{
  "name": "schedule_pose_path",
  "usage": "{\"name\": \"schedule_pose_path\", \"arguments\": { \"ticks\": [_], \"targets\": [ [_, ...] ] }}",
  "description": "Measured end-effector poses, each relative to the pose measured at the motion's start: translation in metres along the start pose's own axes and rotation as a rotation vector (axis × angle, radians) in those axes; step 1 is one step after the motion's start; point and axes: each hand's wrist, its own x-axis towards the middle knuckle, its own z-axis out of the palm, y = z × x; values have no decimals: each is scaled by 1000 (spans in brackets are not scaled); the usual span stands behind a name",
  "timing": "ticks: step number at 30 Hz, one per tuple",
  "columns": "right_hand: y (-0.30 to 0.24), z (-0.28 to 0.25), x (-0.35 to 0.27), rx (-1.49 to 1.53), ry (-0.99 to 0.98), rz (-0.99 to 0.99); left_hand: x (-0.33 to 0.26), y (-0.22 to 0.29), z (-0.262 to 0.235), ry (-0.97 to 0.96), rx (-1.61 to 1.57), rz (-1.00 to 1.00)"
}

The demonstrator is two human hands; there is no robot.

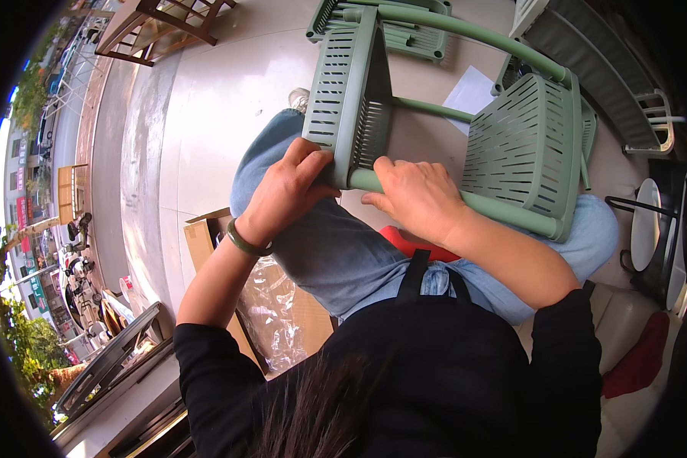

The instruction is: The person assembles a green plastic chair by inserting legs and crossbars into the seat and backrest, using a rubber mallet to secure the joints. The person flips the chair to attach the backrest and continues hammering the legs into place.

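Observation:
A green plastic rack frame rests across my lap. Its slotted left panel and slotted right panel are joined by a near tube, a middle tube and a far tube. With bent fingers, my left hand grips the near corner of the left panel. My right hand is wrapped over the near tube, just right of that corner. The joint between tube and panel lies between both hands, and my fingers partly cover it.
More green slotted parts lie on the floor beyond, near a white paper sheet. An opened cardboard box with clear plastic wrap stands by my left leg. A wooden stool is far left; a grey folding frame is far right.

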Motion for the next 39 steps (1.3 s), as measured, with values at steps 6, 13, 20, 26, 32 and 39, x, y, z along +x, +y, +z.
{"name": "schedule_pose_path", "arguments": {
  "ticks": [6, 13, 20, 26, 32, 39],
  "targets": [
    [2, 0, 4, -33, -28, -3, 2, -2, 1, -64, 82, 22],
    [-2, 7, 6, -110, -43, 48, 7, -11, 2, -200, 225, 132],
    [-5, 1, 10, -60, -143, 64, 6, -14, 4, -221, 247, 188],
    [7, -7, 21, 129, -372, 75, 4, -15, 7, -200, 197, 222],
    [19, -12, 40, 573, -758, 239, 7, -10, 9, -191, 183, 187],
    [31, -60, 49, 266, -292, -39, 28, -1, -61, -236, 320, -98]
  ]
}}
